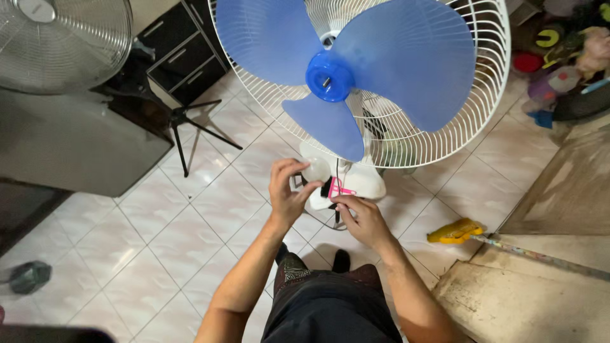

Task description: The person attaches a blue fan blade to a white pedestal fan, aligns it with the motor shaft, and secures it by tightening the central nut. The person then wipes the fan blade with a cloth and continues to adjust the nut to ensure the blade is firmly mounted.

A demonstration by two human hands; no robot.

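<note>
floor: pale tiles, fan at 12 o'clock, guard off, blades exposed.
left hand: fingers clamped on white cap, lifted clear.
right hand: fingers together, pinching pink-black tool.

There is 1 view, from a camera worn on the person's head. It looks steeply down and a little forward, along the person's own forearms and lap to the pale tiled floor. The left hand and right hand sit close below the lens, near the middle of the frame. The blue-bladed fan stands just beyond them and fills the top centre, its white guard cut off by the upper edge, so the camera is near it. A second metal fan is cropped at the top left corner. With only 1 view, nothing is shared between cameras
</note>
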